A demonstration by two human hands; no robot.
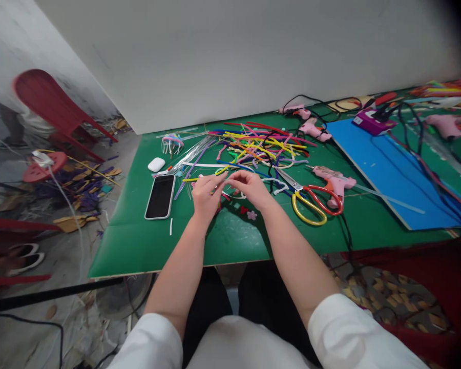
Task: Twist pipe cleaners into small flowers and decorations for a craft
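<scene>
My left hand [207, 193] and my right hand [250, 187] meet fingertip to fingertip above the green tabletop. Both are closed in a pinch; whatever lies between the fingers is too small to make out. Behind them spreads a tangled pile of coloured pipe cleaners [261, 146]. A white pipe cleaner [279, 185] curls out beside my right hand. Under that wrist lie a pink flower shape [251, 216] and a small red piece [243, 209]. Scissors with red and yellow handles [309, 206] rest to the right, and a phone [160, 197] lies left of my left hand.
Pink glue guns [336, 182] with black cables lie on the right, near a blue board [392, 179] carrying a purple power strip [373, 122]. At the back left are a white case [156, 164] and a small pastel umbrella-like craft [172, 143]. A white panel [234, 61] borders the table.
</scene>
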